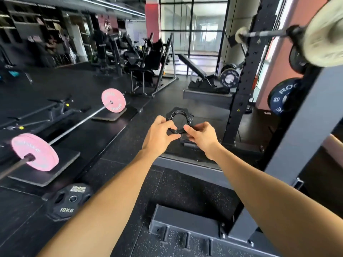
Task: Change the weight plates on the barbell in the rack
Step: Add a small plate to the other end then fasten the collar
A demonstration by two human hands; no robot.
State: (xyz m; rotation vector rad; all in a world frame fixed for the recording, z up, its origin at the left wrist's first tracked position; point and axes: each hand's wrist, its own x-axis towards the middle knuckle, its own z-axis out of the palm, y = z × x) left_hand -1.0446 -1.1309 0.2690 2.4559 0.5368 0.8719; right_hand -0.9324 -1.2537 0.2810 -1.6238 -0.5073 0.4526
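Both hands held out at chest height, pinching black barbell collar: left hand grips left side, right hand its lever. Collar off bar, clasp open. Barbell racked above right hand, pale plate on sleeve. Black 10 kg plate on floor below left forearm. Judgement: early, plate swap not done.

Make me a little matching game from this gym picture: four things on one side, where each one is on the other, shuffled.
Things:
1. black collar
2. pink plates
3. 10 kg plate
4. pale plate

Places:
A. flat on the floor, lower left
B. on the bar in the rack, upper right
C. held in both hands
D. on the bar lying on the floor

Pairs: 1-C, 2-D, 3-A, 4-B
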